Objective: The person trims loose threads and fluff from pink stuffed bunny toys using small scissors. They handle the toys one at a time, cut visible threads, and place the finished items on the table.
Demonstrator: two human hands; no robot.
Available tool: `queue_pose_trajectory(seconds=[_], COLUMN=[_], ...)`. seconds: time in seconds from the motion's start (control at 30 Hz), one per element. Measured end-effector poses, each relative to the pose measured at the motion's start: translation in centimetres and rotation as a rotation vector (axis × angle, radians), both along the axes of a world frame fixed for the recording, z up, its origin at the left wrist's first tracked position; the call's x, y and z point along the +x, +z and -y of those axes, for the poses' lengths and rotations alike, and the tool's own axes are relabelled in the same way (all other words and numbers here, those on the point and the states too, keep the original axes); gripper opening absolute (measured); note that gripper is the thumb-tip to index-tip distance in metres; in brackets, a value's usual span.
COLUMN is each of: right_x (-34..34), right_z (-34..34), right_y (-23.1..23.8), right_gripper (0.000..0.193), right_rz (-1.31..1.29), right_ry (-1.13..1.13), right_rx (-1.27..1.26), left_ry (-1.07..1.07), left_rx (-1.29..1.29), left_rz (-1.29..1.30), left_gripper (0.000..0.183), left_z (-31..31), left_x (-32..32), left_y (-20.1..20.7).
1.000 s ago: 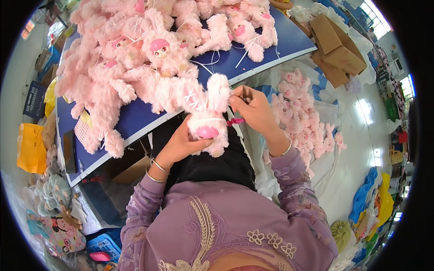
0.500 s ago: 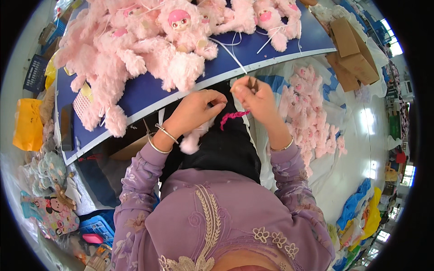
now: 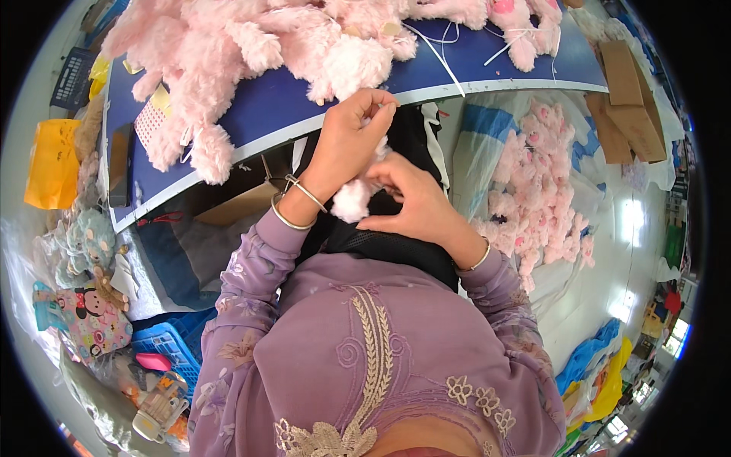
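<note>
Left hand (image 3: pixel 352 137) pinched shut on the top of a pale pink plush piece (image 3: pixel 356 196), right hand (image 3: pixel 407 199) curled round it from the side, fingers bent against the fur. Held over the lap, just below the blue tabletop (image 3: pixel 304 107) edge, close to the chest. Probably mid hand-finishing (pulling or tucking something at the upper end, thread too fine to make out). Next move likely calls for a steady grip from the right and a fine pinch from the left. Long axis running from upper right to lower left, fluffy end pointing down toward the body. Heap of pink plush toys (image 3: pixel 259 46) beyond, more in a clear bag (image 3: pixel 533 190) to the right.
</note>
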State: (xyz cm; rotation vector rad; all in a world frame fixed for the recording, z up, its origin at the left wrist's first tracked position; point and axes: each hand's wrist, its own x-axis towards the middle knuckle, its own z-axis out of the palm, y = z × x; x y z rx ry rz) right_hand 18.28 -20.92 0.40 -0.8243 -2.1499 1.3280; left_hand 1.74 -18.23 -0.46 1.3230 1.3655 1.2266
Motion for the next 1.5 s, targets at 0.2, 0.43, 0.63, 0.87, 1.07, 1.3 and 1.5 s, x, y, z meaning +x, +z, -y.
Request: queue_pose_trajectory(seconds=[0.2,0.43,0.63,0.87,1.07,1.3,1.5], right_x=[-0.5,1.6,3.2,3.0,4.2,4.5,5.3], right_z=[0.2,-2.8,-5.1,-5.8,-6.4,-6.7,-6.0], right_y=[-0.3,0.4,-0.9,-0.6,-0.4,-0.4,0.9], right_gripper=[0.056,0.031,0.029,0.023,0.019,0.019,0.046], right_rz=[0.023,-0.157,-0.288,-0.225,-0.112,-0.191,-0.480], right_ry=[-0.134,-0.491,-0.423,-0.432,-0.373,-0.342,-0.569], right_rx=[0.103,-0.085,-0.242,-0.358,-0.350,-0.527,-0.610], left_ry=[0.105,0.017,-0.311,-0.463,-0.413,-0.262,-0.237], left_rx=[0.121,0.219,0.622,0.381,0.272,0.316,0.112], left_rz=[0.095,0.049,-0.336,-0.428,-0.368,-0.272,0.189], left_gripper=[0.015,0.016,0.023,0.032,0.022,0.016,0.005], left_z=[-1.3,-3.9,-1.6,-1.6,-1.8,-2.0,-2.1], left_x=[1.5,2.3,-0.4,0.6,1.4,1.2,1.2], left_y=[1.0,3.5,6.4,4.6,3.8,3.8,2.1])
